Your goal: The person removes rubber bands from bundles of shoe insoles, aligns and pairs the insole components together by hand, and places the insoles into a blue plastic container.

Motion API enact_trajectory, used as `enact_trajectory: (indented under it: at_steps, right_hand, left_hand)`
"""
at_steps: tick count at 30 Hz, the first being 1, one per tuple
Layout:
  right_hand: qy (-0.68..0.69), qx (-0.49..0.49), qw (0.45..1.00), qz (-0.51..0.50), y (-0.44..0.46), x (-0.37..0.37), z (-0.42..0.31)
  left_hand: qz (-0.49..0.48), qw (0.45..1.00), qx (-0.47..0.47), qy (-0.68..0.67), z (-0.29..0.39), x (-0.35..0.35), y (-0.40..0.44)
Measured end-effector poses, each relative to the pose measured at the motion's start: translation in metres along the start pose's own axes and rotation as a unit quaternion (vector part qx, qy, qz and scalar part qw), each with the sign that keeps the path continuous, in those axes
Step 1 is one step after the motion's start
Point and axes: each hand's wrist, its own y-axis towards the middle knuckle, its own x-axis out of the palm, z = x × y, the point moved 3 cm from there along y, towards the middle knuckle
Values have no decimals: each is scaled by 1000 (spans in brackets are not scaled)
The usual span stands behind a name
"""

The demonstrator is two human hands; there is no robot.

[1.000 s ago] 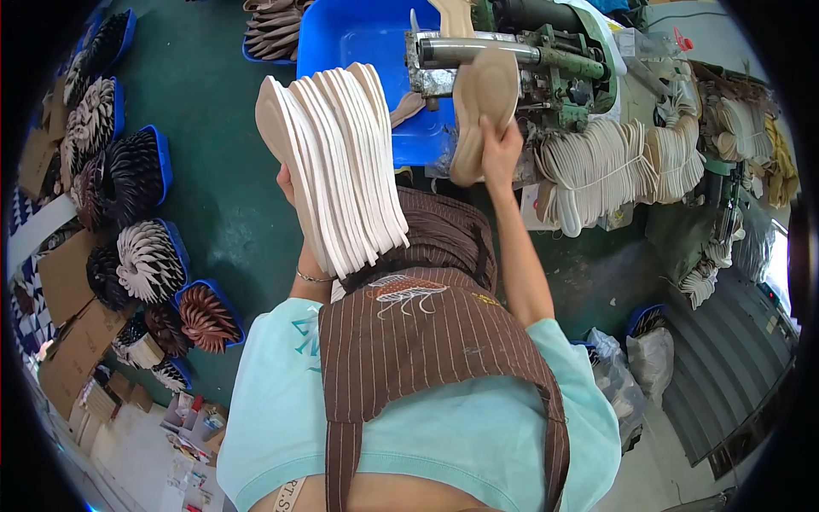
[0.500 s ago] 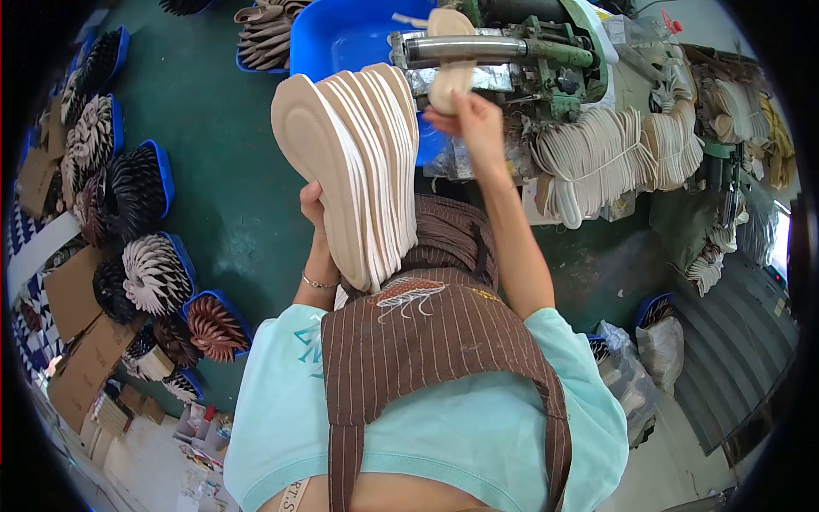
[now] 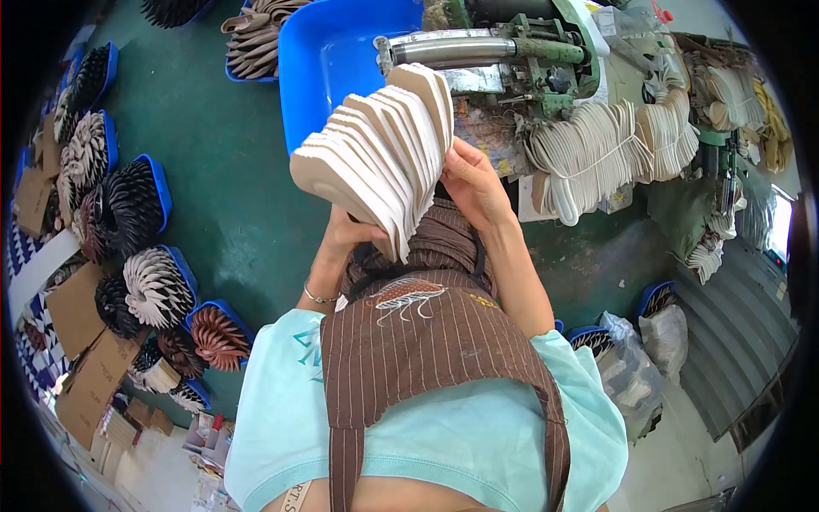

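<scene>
A thick stack of beige and white insoles (image 3: 375,145) is tilted and fanned out over my lap. My left hand (image 3: 351,230) grips it from below, with the thumb on the near side and most fingers hidden behind it. At the stack's right edge, my right hand (image 3: 478,183) pinches the outermost insole (image 3: 433,94); some of its fingertips are out of sight. Just beyond the stack is a green machine with a shiny metal roller (image 3: 461,53), with neither hand touching it.
A blue tub (image 3: 328,68) stands behind the stack, left of the machine. Tied bundles of insoles (image 3: 589,154) lie on the bench at right. Blue bins with shoe parts (image 3: 158,286) line the floor at left, beside flattened cardboard (image 3: 90,367).
My right hand has come down from the roller to the stack's right edge, and no insole shows at the roller now. The stack has tipped over and its tops have spread.
</scene>
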Motion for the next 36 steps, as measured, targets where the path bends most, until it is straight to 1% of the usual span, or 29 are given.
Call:
enact_trajectory:
  at_steps: [1,2,4,5,6,7,8,9,10,12,13,14,16,18,19,20,22,23,24,25,26,28,29,30,31,32,33,34,36]
  right_hand:
    - [34,3,999,-14,0,-6,2]
    - [33,0,999,-12,0,-9,-1]
    - [157,58,986,14,-2,-11,-2]
    - [119,54,989,76,-2,-13,-1]
    - [120,53,988,76,1,-14,6]
    - [12,-1,988,152,4,-21,14]
    - [-96,-54,968,226,6,-26,20]
    - [-176,-134,934,280,7,-26,24]
    - [-174,-134,934,282,8,-36,30]
    - [-253,-117,885,374,14,-62,30]
    - [-288,-122,861,402,17,-70,24]
    - [-383,-117,815,418,28,-97,21]
    - [-422,-113,806,398,52,-115,0]
    - [-428,-63,832,346,69,-99,-31]
    - [-392,-70,857,329,71,-88,-33]
    - [-391,-74,857,328,68,-79,-28]
    - [-257,-23,945,200,46,-48,-4]
    - [-213,-25,956,199,31,-34,2]
    - [-170,-27,965,198,19,-23,4]
    - [-98,6,977,190,11,-24,3]
    - [-98,9,977,190,7,-31,-1]
    - [32,78,986,142,4,-44,0]
    - [44,87,979,179,4,-48,-3]
    - [42,86,979,179,6,-49,0]
    - [-61,36,969,236,9,-54,5]
    - [-163,-16,944,287,12,-57,9]
    - [-400,-103,848,333,11,-57,6]
    - [-399,-103,849,331,14,-60,9]
    - [-488,-175,752,407,19,-64,-1]
  left_hand:
    - [-15,999,31,25,-4,-2,1]
    - [-19,999,29,25,-3,0,3]
    - [-18,996,30,82,0,7,2]
    - [-2,995,36,92,1,13,4]
    - [6,997,19,77,-4,15,6]
    - [21,997,11,73,-6,19,9]
    - [36,997,1,69,-9,25,11]
    - [46,994,19,96,-10,32,13]
    - [45,991,7,129,-8,37,16]
    - [48,989,16,141,-8,41,18]
    - [48,988,18,143,-6,42,20]
    - [59,990,30,127,-5,43,21]
    - [72,990,39,111,-5,46,22]
    - [132,989,-38,-62,-12,44,28]
    - [130,989,-49,-47,-16,43,33]
    - [127,990,-46,-46,-17,45,36]
    - [167,980,-59,-88,-19,45,38]
    - [168,980,-57,-89,-19,44,37]
    - [156,979,-78,-106,-21,43,36]
    - [145,977,-101,-123,-23,43,34]
    - [148,976,-102,-123,-24,42,30]
    - [113,973,-117,-164,-27,45,24]
    - [111,973,-118,-164,-28,46,24]
    - [98,974,-119,-166,-30,49,24]
    - [88,975,-119,-168,-31,51,24]
    - [89,975,-117,-168,-32,52,25]
    - [103,979,-107,-142,-31,54,25]
    - [117,982,-97,-116,-30,55,25]
    - [122,983,-86,-104,-27,56,25]
